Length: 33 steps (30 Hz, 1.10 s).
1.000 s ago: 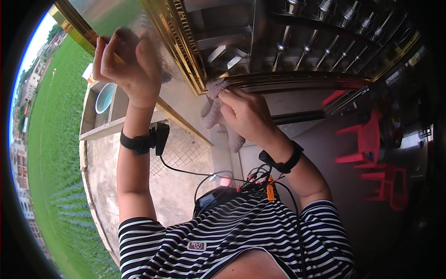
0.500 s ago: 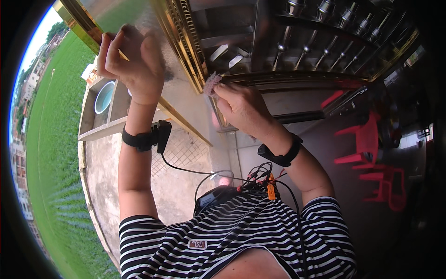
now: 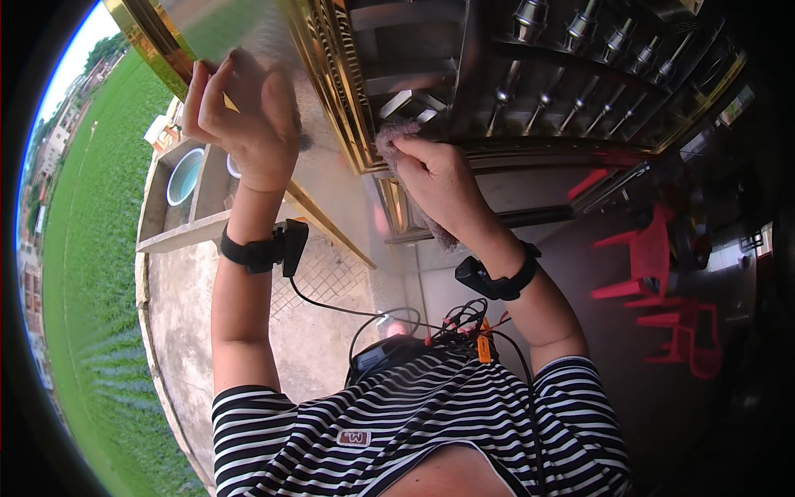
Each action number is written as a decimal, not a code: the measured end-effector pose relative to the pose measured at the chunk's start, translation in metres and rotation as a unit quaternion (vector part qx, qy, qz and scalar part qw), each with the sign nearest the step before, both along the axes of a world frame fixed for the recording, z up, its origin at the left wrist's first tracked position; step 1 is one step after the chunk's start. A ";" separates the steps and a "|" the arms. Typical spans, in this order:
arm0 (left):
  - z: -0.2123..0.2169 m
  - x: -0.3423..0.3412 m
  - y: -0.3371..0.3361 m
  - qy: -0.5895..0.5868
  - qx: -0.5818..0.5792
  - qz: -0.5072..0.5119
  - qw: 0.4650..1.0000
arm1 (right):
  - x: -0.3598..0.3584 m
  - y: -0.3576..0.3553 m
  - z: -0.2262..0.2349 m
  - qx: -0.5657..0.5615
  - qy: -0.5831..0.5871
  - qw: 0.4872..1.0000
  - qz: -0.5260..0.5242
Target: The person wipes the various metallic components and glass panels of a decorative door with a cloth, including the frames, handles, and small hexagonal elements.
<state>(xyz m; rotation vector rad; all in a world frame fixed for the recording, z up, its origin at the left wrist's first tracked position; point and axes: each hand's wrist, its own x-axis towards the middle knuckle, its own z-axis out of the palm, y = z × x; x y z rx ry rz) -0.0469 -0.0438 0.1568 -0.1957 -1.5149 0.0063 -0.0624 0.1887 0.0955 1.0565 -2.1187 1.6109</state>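
Note:
My right hand [image 3: 445, 186] is closed on a fuzzy greyish-purple cloth [image 3: 397, 134]. The cloth's top lies at the lower corner of a dark door panel, against its gold-coloured moulding [image 3: 342, 91], and a loose end hangs below the palm. Up at the left, my left hand [image 3: 248, 124] is raised with its fingers parted and slightly bent. Nothing shows between them. Its fingertips are beside a shiny gold-coloured frame edge [image 3: 157, 45]; whether they touch it I cannot tell. Silvery baluster-like bars [image 3: 542, 103] decorate the dark door.
Black bands with cables [image 3: 472, 315] are on both wrists. Red plastic chairs [image 3: 650, 253] stand in the dim room at right. To the left are a concrete trough [image 3: 186, 236] holding a teal basin [image 3: 185, 176], a low wall, and a green field [image 3: 99, 248].
My right hand has shifted slightly up and right with the cloth, and more of the cloth shows below it. My left hand stays raised by the frame, in nearly the same pose.

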 end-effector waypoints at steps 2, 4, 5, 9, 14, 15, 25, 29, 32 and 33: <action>0.000 -0.002 0.002 0.004 0.003 -0.012 1.000 | -0.007 -0.008 0.010 0.059 -0.082 0.994 0.035; 0.001 0.002 0.000 -0.002 0.003 -0.005 1.000 | 0.000 -0.011 0.022 0.117 -0.083 0.990 0.008; 0.001 0.003 0.000 -0.007 0.002 0.001 1.000 | 0.002 -0.012 0.026 0.132 -0.056 0.990 -0.012; -0.001 -0.004 -0.002 0.017 0.011 -0.031 0.999 | 0.007 -0.005 0.021 0.143 0.032 0.988 -0.057; -0.003 -0.005 -0.002 0.018 0.007 -0.047 0.999 | 0.015 0.012 0.001 0.145 0.115 0.979 -0.089; 0.000 -0.005 0.002 0.024 -0.003 -0.037 0.999 | 0.015 0.010 0.000 0.119 0.145 0.980 -0.066; -0.004 -0.004 -0.002 0.006 0.029 -0.050 0.998 | 0.007 0.008 -0.028 0.140 0.301 0.942 -0.053; -0.001 -0.005 -0.003 0.012 0.021 -0.046 0.999 | -0.001 0.015 -0.037 0.139 0.309 0.938 -0.077; -0.001 -0.005 -0.004 0.023 0.018 -0.046 0.999 | -0.001 0.034 -0.041 0.165 0.309 0.927 -0.138; -0.001 -0.005 -0.005 0.022 0.014 -0.047 0.999 | -0.002 0.043 -0.040 0.165 0.310 0.926 -0.138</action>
